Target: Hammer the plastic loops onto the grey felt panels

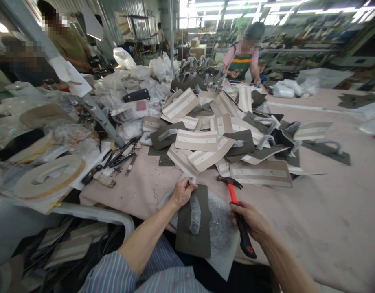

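My left hand pinches a small round piece at the top end of a plastic-wrapped strap on a dark grey flat panel. The panel lies on a worn grey pad at the near table edge. My right hand grips a hammer with a red and black handle; its dark head points left, just above the panel's upper right corner. Beyond both hands lies a big heap of similar grey and beige panels.
Pliers, scissors and small tools lie left of the heap. Plastic bags and clutter fill the back left. A person in a green apron works at the far side; another stands at left. A beige cloth covers the table.
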A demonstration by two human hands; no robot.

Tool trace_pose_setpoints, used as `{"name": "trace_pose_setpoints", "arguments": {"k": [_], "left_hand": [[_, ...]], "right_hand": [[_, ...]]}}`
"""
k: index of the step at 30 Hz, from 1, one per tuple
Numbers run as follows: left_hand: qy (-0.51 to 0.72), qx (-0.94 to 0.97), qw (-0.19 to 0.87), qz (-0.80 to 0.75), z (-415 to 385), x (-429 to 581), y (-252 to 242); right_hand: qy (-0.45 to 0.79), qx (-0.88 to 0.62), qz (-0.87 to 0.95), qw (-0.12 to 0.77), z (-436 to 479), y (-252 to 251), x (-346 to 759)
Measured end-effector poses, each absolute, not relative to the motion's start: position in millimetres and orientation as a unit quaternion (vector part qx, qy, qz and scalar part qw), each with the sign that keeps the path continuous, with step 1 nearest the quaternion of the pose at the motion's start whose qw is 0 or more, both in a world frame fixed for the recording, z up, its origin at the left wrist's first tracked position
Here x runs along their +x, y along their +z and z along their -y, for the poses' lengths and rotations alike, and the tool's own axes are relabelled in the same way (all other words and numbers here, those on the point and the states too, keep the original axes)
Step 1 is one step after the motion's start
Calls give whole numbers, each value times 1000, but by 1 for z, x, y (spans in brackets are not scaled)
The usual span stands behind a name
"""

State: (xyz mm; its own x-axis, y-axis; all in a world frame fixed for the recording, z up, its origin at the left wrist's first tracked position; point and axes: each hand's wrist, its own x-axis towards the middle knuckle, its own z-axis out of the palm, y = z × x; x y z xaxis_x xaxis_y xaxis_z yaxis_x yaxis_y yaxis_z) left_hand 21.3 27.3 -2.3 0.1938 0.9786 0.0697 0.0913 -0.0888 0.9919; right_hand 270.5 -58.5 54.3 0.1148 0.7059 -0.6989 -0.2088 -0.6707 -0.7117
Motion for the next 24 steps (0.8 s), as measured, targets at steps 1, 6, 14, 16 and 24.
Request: {"name": "trace_pose_setpoints", "arguments": {"k": [1,6,14,16,24], "left_hand": [[442,596,493,-454,-27,21,-3],[422,632,458,-460,-25,21,-7],[397,692,404,-448,-17,18,0],[393,701,391,-449,-15,18,2],[390,705,394,-442,-14,18,1]], "right_hand": [[658,-632,160,376,54,54,267],[661,-611,119,419,41,65,248],[254,-719,539,357,77,107,217],[178,-716,639,217,78,112,215],[-13,-702,626,340,73,187,220]]}}
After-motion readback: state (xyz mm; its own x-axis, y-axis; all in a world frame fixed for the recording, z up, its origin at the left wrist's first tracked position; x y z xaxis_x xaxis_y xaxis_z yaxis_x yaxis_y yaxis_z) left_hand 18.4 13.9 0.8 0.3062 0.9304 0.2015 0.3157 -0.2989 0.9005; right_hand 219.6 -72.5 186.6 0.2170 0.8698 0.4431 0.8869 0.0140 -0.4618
